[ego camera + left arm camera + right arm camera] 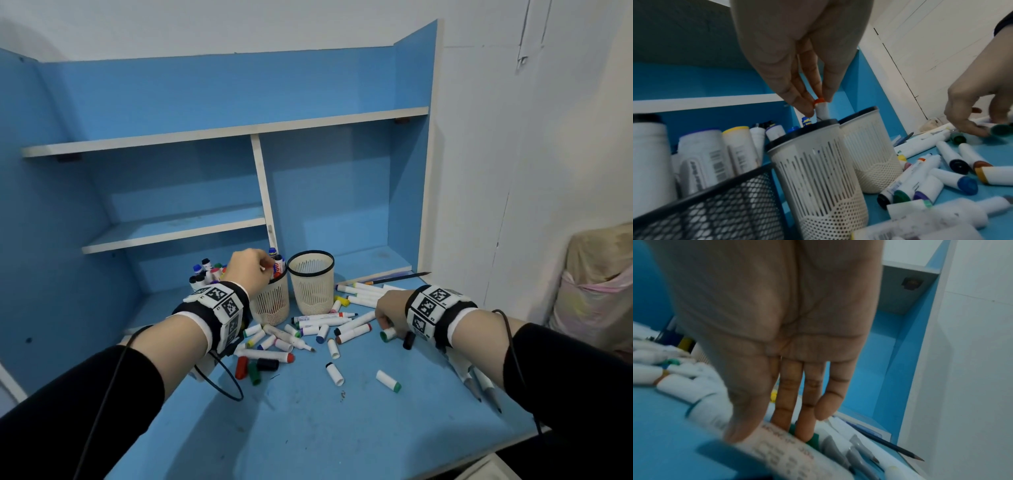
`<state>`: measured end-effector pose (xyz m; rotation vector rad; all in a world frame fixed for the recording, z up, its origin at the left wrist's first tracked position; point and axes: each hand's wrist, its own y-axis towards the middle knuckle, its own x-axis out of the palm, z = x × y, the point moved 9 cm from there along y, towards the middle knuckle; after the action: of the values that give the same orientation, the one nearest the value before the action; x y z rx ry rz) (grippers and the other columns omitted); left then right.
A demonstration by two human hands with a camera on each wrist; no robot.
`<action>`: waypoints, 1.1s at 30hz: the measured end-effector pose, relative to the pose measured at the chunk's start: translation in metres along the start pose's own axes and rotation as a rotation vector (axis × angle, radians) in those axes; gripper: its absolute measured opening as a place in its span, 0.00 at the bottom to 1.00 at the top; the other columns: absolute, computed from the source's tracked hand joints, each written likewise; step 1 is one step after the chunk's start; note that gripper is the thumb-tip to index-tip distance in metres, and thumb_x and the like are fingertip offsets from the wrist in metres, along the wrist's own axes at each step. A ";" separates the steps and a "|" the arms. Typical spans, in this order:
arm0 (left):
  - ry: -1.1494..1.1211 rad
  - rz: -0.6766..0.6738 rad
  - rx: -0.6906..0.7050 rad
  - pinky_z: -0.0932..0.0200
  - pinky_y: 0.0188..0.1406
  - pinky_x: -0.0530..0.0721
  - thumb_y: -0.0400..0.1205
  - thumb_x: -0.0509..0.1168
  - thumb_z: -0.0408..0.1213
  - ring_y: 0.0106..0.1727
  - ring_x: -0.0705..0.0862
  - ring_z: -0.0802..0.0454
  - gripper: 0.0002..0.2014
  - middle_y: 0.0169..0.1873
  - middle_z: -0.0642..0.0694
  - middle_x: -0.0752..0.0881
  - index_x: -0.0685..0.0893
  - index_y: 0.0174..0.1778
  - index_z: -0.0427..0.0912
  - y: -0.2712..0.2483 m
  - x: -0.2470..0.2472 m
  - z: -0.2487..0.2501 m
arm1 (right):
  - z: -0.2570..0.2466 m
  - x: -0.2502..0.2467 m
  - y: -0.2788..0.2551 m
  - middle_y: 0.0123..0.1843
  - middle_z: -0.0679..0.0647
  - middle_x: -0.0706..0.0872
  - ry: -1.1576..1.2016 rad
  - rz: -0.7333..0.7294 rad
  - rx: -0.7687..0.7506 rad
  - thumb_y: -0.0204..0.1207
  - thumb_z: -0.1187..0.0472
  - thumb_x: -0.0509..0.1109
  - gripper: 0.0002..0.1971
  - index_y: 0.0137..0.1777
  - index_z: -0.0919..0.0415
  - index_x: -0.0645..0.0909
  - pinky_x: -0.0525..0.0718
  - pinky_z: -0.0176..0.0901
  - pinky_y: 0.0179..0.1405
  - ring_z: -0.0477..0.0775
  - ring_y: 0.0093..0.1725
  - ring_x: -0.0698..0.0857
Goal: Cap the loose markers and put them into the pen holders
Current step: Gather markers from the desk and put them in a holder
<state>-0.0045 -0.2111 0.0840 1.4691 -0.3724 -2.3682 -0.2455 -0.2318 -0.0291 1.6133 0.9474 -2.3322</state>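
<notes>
Black mesh basket (715, 211) at far left holds upright capped markers. Beside it, the left hand (248, 267) pinches an orange-capped marker (821, 108) — long axis vertical, cap up, its lower end inside the left cream holder (818, 170). The second cream holder (311, 284) stands just right. Loose markers and caps (308, 329) lie flat on the blue table (308, 428). The right hand (390, 308), fingers extended, touches a green-capped marker (1000, 129) lying flat — grip unclear.
</notes>
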 end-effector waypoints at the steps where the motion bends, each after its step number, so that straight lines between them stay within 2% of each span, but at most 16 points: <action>1: 0.002 0.005 0.007 0.54 0.53 0.84 0.79 0.65 0.31 0.51 0.84 0.46 0.09 0.50 0.42 0.87 0.88 0.51 0.41 -0.002 -0.001 0.001 | 0.000 -0.005 -0.003 0.50 0.55 0.83 0.017 0.036 -0.009 0.72 0.64 0.73 0.10 0.52 0.54 0.80 0.78 0.42 0.50 0.54 0.51 0.79; 2: 0.003 0.010 0.015 0.52 0.53 0.84 0.79 0.65 0.32 0.51 0.83 0.47 0.09 0.50 0.43 0.86 0.88 0.51 0.42 -0.006 -0.001 0.002 | -0.001 -0.012 -0.007 0.53 0.56 0.83 0.052 0.089 -0.016 0.75 0.63 0.70 0.08 0.53 0.55 0.80 0.77 0.43 0.52 0.56 0.52 0.79; 4: 0.005 0.030 0.062 0.50 0.53 0.84 0.79 0.66 0.32 0.51 0.82 0.48 0.09 0.50 0.45 0.83 0.86 0.53 0.44 -0.016 -0.004 0.005 | 0.000 -0.029 -0.020 0.56 0.55 0.84 0.174 0.237 -0.019 0.78 0.61 0.66 0.08 0.56 0.57 0.79 0.73 0.41 0.47 0.56 0.53 0.79; 7: 0.010 0.006 0.172 0.54 0.55 0.82 0.78 0.68 0.34 0.50 0.81 0.53 0.09 0.49 0.51 0.81 0.85 0.53 0.46 -0.041 -0.002 0.009 | 0.003 -0.052 -0.048 0.49 0.50 0.80 0.418 0.451 -0.031 0.80 0.60 0.64 0.10 0.60 0.59 0.78 0.73 0.40 0.45 0.52 0.48 0.78; 10: 0.091 -0.180 0.205 0.60 0.53 0.81 0.77 0.69 0.36 0.48 0.81 0.55 0.09 0.48 0.53 0.82 0.85 0.53 0.48 -0.064 0.014 -0.001 | 0.007 -0.066 -0.079 0.47 0.49 0.81 0.664 0.667 -0.045 0.80 0.60 0.66 0.09 0.58 0.58 0.78 0.77 0.39 0.49 0.51 0.49 0.81; 12: 0.196 -0.359 0.180 0.64 0.47 0.78 0.77 0.69 0.38 0.46 0.81 0.55 0.10 0.48 0.50 0.84 0.85 0.54 0.46 -0.078 0.030 -0.013 | 0.013 -0.067 -0.095 0.46 0.48 0.82 0.814 0.793 -0.033 0.78 0.64 0.69 0.09 0.57 0.57 0.79 0.76 0.36 0.50 0.50 0.48 0.81; 14: 0.304 -0.532 0.132 0.65 0.47 0.77 0.77 0.69 0.42 0.46 0.78 0.55 0.13 0.52 0.48 0.85 0.85 0.57 0.45 -0.093 0.044 -0.026 | 0.021 -0.062 -0.105 0.45 0.49 0.83 1.040 0.884 -0.014 0.76 0.67 0.71 0.12 0.57 0.57 0.79 0.78 0.36 0.51 0.50 0.46 0.82; 16: 0.363 -0.653 0.085 0.66 0.47 0.75 0.76 0.71 0.43 0.50 0.80 0.53 0.16 0.56 0.48 0.84 0.84 0.59 0.45 -0.105 0.055 -0.037 | 0.024 -0.050 -0.110 0.44 0.54 0.84 1.363 0.921 -0.035 0.75 0.71 0.71 0.12 0.55 0.58 0.78 0.82 0.35 0.45 0.52 0.41 0.82; 19: 0.390 -0.699 0.041 0.68 0.47 0.74 0.75 0.72 0.41 0.57 0.81 0.51 0.18 0.58 0.46 0.84 0.83 0.61 0.44 -0.113 0.063 -0.045 | 0.018 -0.034 -0.118 0.43 0.59 0.86 1.700 0.913 -0.102 0.76 0.72 0.69 0.09 0.49 0.56 0.79 0.83 0.34 0.36 0.54 0.39 0.84; 22: 0.340 -0.669 0.029 0.68 0.47 0.75 0.75 0.72 0.38 0.55 0.81 0.52 0.16 0.58 0.46 0.84 0.84 0.58 0.43 -0.113 0.066 -0.038 | 0.012 -0.021 -0.124 0.41 0.57 0.87 1.816 0.935 -0.100 0.76 0.72 0.68 0.09 0.49 0.58 0.80 0.84 0.37 0.36 0.53 0.38 0.85; 26: 0.329 -0.641 0.080 0.63 0.49 0.76 0.77 0.69 0.48 0.55 0.80 0.51 0.17 0.55 0.46 0.84 0.84 0.57 0.42 -0.117 0.068 -0.013 | 0.014 -0.003 -0.128 0.35 0.51 0.89 1.902 0.984 -0.087 0.77 0.72 0.67 0.08 0.52 0.60 0.80 0.83 0.34 0.35 0.47 0.34 0.87; 29: 0.280 -0.622 0.136 0.61 0.44 0.77 0.76 0.69 0.54 0.46 0.80 0.52 0.19 0.47 0.48 0.84 0.84 0.52 0.43 -0.129 0.069 0.010 | 0.017 0.008 -0.134 0.33 0.49 0.89 1.956 1.014 -0.090 0.76 0.70 0.69 0.07 0.49 0.58 0.81 0.82 0.37 0.37 0.49 0.34 0.86; 30: 0.281 -0.651 0.127 0.60 0.43 0.79 0.75 0.69 0.54 0.43 0.80 0.52 0.19 0.43 0.49 0.82 0.83 0.52 0.42 -0.136 0.071 0.014 | 0.017 0.011 -0.137 0.34 0.50 0.89 1.978 1.020 -0.105 0.74 0.66 0.72 0.06 0.49 0.58 0.81 0.82 0.39 0.37 0.50 0.35 0.86; 31: 0.282 -0.702 0.097 0.57 0.43 0.82 0.75 0.70 0.52 0.40 0.81 0.51 0.19 0.40 0.50 0.81 0.82 0.53 0.42 -0.143 0.074 0.014 | 0.017 0.014 -0.138 0.35 0.51 0.90 2.003 1.020 -0.121 0.67 0.58 0.79 0.13 0.49 0.58 0.81 0.83 0.39 0.37 0.50 0.36 0.87; 32: 0.273 -0.760 0.060 0.54 0.43 0.85 0.75 0.71 0.48 0.36 0.83 0.50 0.18 0.37 0.51 0.80 0.81 0.54 0.42 -0.151 0.078 0.015 | 0.016 0.016 -0.139 0.36 0.51 0.90 2.012 1.010 -0.132 0.56 0.48 0.83 0.25 0.49 0.59 0.81 0.84 0.37 0.35 0.50 0.36 0.87; 33: 0.266 -0.815 0.032 0.52 0.44 0.87 0.75 0.72 0.43 0.33 0.84 0.49 0.16 0.35 0.51 0.79 0.81 0.55 0.41 -0.157 0.082 0.014 | 0.016 0.019 -0.140 0.37 0.52 0.90 2.011 1.013 -0.124 0.47 0.43 0.85 0.34 0.50 0.59 0.81 0.84 0.36 0.34 0.49 0.37 0.88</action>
<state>-0.0731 -0.1009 -0.0376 2.2278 0.3290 -2.6577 -0.3300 -0.1262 0.0155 2.8684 0.0494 0.4271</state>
